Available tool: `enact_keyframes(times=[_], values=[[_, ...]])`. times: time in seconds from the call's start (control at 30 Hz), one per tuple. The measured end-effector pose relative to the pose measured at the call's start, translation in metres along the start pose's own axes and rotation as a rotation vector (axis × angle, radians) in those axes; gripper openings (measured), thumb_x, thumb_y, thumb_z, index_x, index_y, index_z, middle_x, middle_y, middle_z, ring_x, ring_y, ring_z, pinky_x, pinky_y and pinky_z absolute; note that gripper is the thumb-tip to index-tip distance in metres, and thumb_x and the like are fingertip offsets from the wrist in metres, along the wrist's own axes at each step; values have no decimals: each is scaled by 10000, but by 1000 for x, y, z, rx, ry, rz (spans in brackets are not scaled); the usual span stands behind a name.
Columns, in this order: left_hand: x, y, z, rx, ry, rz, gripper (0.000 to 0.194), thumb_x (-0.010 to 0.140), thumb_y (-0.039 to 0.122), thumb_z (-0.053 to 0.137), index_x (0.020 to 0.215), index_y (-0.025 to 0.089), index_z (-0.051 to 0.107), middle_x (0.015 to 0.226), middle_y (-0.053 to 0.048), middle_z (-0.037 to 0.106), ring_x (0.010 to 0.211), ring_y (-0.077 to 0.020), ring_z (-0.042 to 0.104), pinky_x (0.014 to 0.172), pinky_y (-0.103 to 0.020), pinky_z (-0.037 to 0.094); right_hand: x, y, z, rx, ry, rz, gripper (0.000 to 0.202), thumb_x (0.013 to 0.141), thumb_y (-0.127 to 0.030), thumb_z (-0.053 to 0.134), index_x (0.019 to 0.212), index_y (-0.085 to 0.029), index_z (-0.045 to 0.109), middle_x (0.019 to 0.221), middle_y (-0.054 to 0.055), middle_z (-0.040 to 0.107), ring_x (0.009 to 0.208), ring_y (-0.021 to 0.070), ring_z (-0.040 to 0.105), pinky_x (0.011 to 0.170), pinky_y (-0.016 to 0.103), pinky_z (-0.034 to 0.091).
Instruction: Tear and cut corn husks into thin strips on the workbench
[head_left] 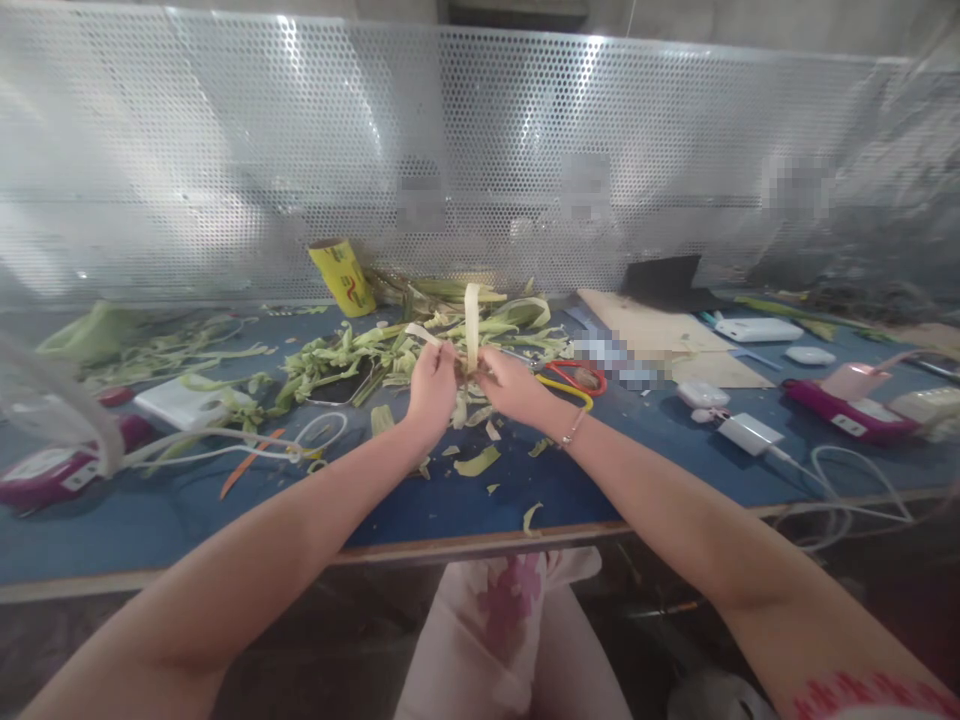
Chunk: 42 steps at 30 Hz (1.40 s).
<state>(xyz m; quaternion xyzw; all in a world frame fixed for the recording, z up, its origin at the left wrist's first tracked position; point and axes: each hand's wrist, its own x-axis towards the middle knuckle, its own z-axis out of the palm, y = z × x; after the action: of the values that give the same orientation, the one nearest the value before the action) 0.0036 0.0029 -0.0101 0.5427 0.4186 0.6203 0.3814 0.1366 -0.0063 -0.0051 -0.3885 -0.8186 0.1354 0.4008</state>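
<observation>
Both my hands meet over the blue table, fingers pinched close together on a pale leaf strip [472, 318]. My left hand [433, 388] is closed on it, and a second pale end sticks out above those fingers. Just to the right, my right hand [510, 382], with a bracelet at the wrist, is closed on the same strip, which stands upright between the hands. Where the fingers meet, the lower part of the strip is hidden. Behind and left of the hands lies a heap of green leaf strips [337, 352]. Small leaf scraps [478, 461] are scattered below them.
Orange-handled scissors [577, 378] lie right of my hand. A yellow cup [343, 278] stands at the back before a perforated metal screen [300, 150]. Purple power strips [851, 410] with cables, a white charger [750, 434] and cardboard [652, 320] also occupy the blue table [420, 512].
</observation>
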Motion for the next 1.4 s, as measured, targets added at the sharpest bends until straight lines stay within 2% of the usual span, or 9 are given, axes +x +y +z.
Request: enact_keyframes(times=[0.23,0.4,0.53,0.63,0.83,0.93,1.1,1.23,1.4], values=[[7,-3,-2,-38,-2,54,210,842,374,456,760,185,493,709,-9,579,635,-114,555,617,-247,465,3,-1,-3,49,10,53,167,836,-255,411,948,-190,517,648,-14,519,587,150,463,589,260,345],[9,-2,-5,34,28,90,220,845,365,456,717,187,475,640,15,519,580,-102,504,575,-233,420,2,-6,-7,174,-14,27,162,829,-226,431,961,-177,510,627,-37,481,555,111,413,574,238,329],[10,-2,-6,94,53,64,268,842,382,464,659,188,441,578,28,452,534,-94,439,542,-227,387,1,-5,-8,293,-95,18,125,833,-219,436,941,-183,489,573,-65,432,507,89,375,535,223,310],[9,1,-4,78,37,1,274,829,393,489,654,189,438,568,26,448,540,-102,453,556,-236,407,0,-3,-9,298,-109,67,93,832,-251,453,896,-193,486,533,-76,410,474,88,359,506,224,290],[0,11,2,-77,-182,-182,188,802,349,514,730,181,471,671,14,518,547,-97,509,560,-258,464,3,1,-9,265,66,188,169,829,-340,427,724,-208,434,544,-53,456,514,110,430,556,253,345],[-3,13,4,-95,-265,-192,144,726,276,589,797,165,530,760,-13,580,618,-109,547,609,-273,487,5,2,-10,248,194,195,198,797,-318,427,636,-211,383,552,-49,414,538,111,411,551,252,333],[-1,7,2,33,-210,-88,330,588,190,697,887,153,561,893,-50,616,724,-131,587,670,-288,498,6,5,-10,272,298,267,138,742,-285,462,657,-213,381,569,-56,409,536,106,411,548,252,333],[0,3,0,117,-154,-62,312,555,236,731,785,146,542,744,-7,578,658,-111,563,636,-263,464,8,8,-5,348,354,302,116,722,-288,492,711,-212,405,619,-53,454,562,106,443,572,256,356],[-3,3,0,117,-217,-21,310,554,280,741,753,151,541,632,27,554,578,-93,525,603,-245,423,9,8,-5,292,312,372,220,751,-395,497,681,-190,465,608,-40,468,578,110,435,576,260,346]])
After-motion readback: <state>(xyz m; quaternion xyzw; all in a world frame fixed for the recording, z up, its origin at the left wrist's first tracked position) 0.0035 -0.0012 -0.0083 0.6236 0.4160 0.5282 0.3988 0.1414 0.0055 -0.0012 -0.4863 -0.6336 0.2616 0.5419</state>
